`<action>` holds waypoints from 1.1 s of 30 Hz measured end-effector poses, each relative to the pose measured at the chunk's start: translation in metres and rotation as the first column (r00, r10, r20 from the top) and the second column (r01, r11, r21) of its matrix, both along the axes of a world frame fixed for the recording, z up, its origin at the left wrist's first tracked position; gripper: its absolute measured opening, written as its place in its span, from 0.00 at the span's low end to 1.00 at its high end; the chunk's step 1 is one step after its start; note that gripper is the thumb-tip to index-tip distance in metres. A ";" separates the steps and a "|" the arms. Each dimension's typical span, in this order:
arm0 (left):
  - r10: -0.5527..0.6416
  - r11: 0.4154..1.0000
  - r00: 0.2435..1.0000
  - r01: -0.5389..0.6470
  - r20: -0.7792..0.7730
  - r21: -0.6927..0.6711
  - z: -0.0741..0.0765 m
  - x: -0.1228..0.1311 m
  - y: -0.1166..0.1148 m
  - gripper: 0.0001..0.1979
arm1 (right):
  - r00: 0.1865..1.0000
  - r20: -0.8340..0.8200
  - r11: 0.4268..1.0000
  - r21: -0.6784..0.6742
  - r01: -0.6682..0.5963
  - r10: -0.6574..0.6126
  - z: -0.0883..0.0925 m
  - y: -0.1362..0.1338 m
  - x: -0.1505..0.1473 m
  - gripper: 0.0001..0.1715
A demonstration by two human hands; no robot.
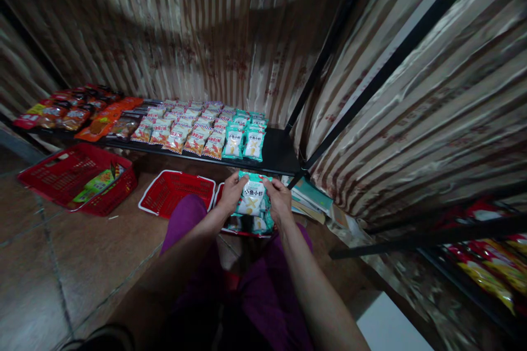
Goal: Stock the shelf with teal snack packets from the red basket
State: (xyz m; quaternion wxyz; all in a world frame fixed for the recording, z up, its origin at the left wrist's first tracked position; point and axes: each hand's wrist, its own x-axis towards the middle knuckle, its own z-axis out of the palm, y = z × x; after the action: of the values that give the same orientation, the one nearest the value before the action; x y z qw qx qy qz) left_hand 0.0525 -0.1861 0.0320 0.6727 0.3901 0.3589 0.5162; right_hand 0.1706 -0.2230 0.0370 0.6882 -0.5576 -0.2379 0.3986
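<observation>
Both my hands hold a stack of teal and white snack packets (254, 197) just below the front edge of a low black shelf (280, 151). My left hand (231, 192) grips the stack's left side, fingers closed round it. On the right side my right hand (279, 200) does the same. More teal packets (255, 224) lie under the held stack in a red basket (230, 228). On the shelf, rows of teal packets (245, 137) sit beside rows of red and white packets (185, 129).
Orange and red snack bags (78, 112) fill the shelf's left end. Two more red baskets (76, 175) (175, 191) stand on the tiled floor, the left one holding a green packet. Books (310, 194) lie under the shelf's right corner. Striped curtains hang behind. Another shelf of snacks (486, 269) is at the right.
</observation>
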 end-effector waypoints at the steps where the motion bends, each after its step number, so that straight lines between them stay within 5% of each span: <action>1: 0.031 1.000 1.000 -0.031 -0.005 0.000 0.001 0.001 0.001 0.16 | 1.000 0.011 1.000 0.010 0.005 -0.005 0.000 0.000 -0.001 0.20; 7: 0.056 0.998 0.998 -0.055 0.021 -0.020 0.009 0.004 0.004 0.14 | 0.996 0.047 0.995 0.072 0.070 -0.074 -0.003 0.000 -0.006 0.18; 15: -0.110 0.986 0.993 0.113 0.031 -0.125 0.022 -0.013 -0.007 0.17 | 0.991 0.029 0.991 0.039 0.130 -0.132 0.000 0.006 -0.002 0.19; 24: -0.358 0.924 0.930 0.366 0.081 -0.110 -0.003 -0.025 -0.022 0.30 | 0.978 0.049 0.979 0.030 0.203 -0.205 -0.004 0.016 0.016 0.18; 33: -0.275 0.956 0.961 0.275 0.021 -0.102 -0.005 -0.016 -0.031 0.30 | 0.971 0.155 0.982 -0.014 0.187 -0.182 -0.006 0.019 0.018 0.17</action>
State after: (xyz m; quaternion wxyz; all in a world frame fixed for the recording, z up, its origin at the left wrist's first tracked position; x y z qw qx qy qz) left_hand 0.0361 -0.2169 0.0270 0.7586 0.3989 0.3252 0.3996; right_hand 0.1886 -0.2036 0.0310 0.6940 -0.6159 -0.2316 0.2922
